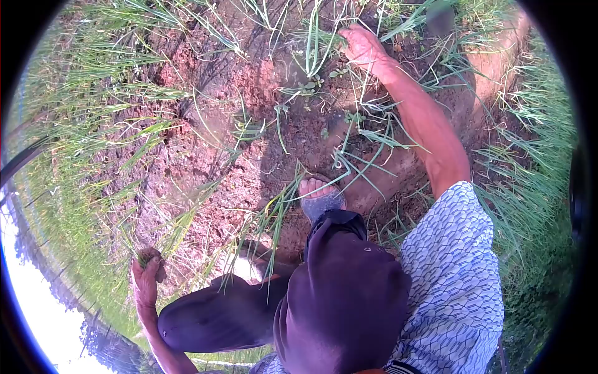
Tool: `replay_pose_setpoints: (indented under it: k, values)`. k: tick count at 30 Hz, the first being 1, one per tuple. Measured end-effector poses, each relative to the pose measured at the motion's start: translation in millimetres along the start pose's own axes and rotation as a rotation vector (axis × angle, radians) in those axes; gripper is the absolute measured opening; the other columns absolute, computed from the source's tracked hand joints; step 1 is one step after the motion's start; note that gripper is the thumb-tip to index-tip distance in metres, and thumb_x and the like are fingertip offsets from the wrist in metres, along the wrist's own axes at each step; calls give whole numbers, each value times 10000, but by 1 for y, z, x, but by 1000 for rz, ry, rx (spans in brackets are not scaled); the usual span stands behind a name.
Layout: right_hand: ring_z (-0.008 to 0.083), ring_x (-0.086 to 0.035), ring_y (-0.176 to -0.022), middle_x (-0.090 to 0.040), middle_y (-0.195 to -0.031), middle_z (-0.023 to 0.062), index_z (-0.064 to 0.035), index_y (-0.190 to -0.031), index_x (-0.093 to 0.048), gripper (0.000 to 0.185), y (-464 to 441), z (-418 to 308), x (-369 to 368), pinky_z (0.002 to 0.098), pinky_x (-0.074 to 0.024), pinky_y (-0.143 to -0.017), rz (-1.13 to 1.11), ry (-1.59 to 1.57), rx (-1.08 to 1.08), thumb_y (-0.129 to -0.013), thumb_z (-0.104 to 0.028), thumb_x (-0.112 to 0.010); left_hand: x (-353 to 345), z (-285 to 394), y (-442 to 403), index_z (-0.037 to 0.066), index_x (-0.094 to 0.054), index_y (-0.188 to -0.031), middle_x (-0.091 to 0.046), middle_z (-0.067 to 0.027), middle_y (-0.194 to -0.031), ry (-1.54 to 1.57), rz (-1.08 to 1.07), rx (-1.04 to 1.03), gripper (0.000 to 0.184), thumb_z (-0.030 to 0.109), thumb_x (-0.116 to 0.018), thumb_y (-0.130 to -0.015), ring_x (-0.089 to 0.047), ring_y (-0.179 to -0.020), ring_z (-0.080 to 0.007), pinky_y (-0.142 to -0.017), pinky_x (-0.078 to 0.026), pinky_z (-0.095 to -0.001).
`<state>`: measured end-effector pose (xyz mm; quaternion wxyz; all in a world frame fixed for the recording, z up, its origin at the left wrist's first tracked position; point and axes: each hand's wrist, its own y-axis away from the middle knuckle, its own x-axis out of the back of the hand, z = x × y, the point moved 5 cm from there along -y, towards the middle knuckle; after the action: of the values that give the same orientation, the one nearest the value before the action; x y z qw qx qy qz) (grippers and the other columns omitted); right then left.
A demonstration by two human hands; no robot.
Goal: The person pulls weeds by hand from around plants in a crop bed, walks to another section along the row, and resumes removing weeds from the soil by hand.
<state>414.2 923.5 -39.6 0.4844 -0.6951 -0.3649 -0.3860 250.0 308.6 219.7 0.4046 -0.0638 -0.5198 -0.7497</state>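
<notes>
At the lower left, my left hand (146, 277) is closed around a small clump of weeds (147, 257) with dark soil on its roots. My right arm reaches far forward, and my right hand (362, 47) is low at the ground among green onion plants (314, 43). Its fingers are curled together beside the thin leaves; what they hold, if anything, is hidden. Small broad-leaved weeds (308, 87) grow in the soil just left of that hand.
My foot in a grey sandal (322, 198) stands on reddish soil (240, 181) between onion plants. My bent knees in dark trousers (212, 315) fill the lower middle. Dense green leaves (532, 181) line the right side, and a bare earth strip (495, 59) runs at upper right.
</notes>
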Motion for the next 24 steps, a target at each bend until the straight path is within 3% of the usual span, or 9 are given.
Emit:
replay_pose_setpoints:
  k: [2, 5, 7, 8, 11, 13, 16, 20, 24]
  values:
    - [263, -586, -811, -592, -813, 157, 9, -1079, -628, 410, 6, 18, 21, 405, -490, -715, -299, -423, -444, -843, -327, -639, 2, -4, 1, 45, -595, -1048, -584, -8, -768, -7, 1, 11, 192, 179, -596, -910, -488, -573, -71, -489, -374, -213]
    - [148, -607, -778, -646, -884, 72, -12, -1025, -652, 285, 31, 21, 54, 319, -515, -662, -32, -1235, -1194, -844, -228, -612, 3, -11, -2, 48, -595, -1036, -584, -10, -758, 23, 0, 8, 176, 173, -589, -913, -486, -566, -72, -488, -372, -211]
    - [143, -631, -844, -673, -913, 84, -14, -1031, -654, 292, 53, 18, 62, 296, -520, -685, -108, -1265, -1014, -844, -237, -625, 3, -13, -4, 49, -594, -1025, -584, -10, -744, 34, 20, -13, 162, 166, -584, -914, -482, -558, -72, -485, -366, -211]
    - [138, -636, -858, -681, -919, 81, -26, -1043, -656, 302, 71, 25, 51, 293, -517, -696, -231, -774, -651, -841, -251, -642, 0, -6, -3, 52, -594, -1010, -579, -6, -742, 42, 1, 8, 142, 154, -580, -913, -474, -555, -70, -482, -354, -210]
    - [168, -641, -910, -684, -946, 51, -70, -1103, -653, 271, 90, -9, 40, 311, -504, -817, -556, -583, -796, -888, -235, -633, -3, -3, -11, 56, -593, -1013, -568, 0, -738, 42, -52, -2, 140, 151, -580, -911, -462, -548, -66, -480, -347, -210]
    - [224, -629, -907, -657, -1008, 119, -48, -1082, -643, 314, 100, -17, 6, 328, -493, -813, -425, -556, -536, -888, -291, -602, -5, 0, -12, 57, -590, -1012, -561, 4, -738, -4, -58, -4, 137, 149, -578, -911, -458, -549, -65, -481, -349, -209]
    - [317, -599, -1054, -595, -1202, 191, -99, -1125, -612, 308, 108, -15, -34, 362, -460, -944, -242, -865, -672, -925, -297, -487, -8, 9, -10, 59, -586, -1010, -553, 10, -738, 9, -52, -15, 134, 147, -576, -910, -456, -554, -66, -481, -349, -209]
    - [366, -591, -1054, -591, -1207, 196, -132, -1129, -596, 261, 68, -51, 11, 389, -483, -916, -413, -50, -280, -903, -195, -485, -6, 4, -7, 62, -584, -1007, -554, 12, -747, 32, -31, -15, 129, 144, -578, -907, -460, -561, -69, -481, -351, -210]
    - [370, -621, -922, -645, -966, 155, -99, -1003, -593, 156, 57, -52, 12, 410, -524, -767, -512, -88, -74, -852, -85, -556, -5, -2, -8, 61, -578, -1016, -554, 11, -744, 67, -39, -13, 137, 138, -576, -903, -465, -559, -71, -478, -352, -212]
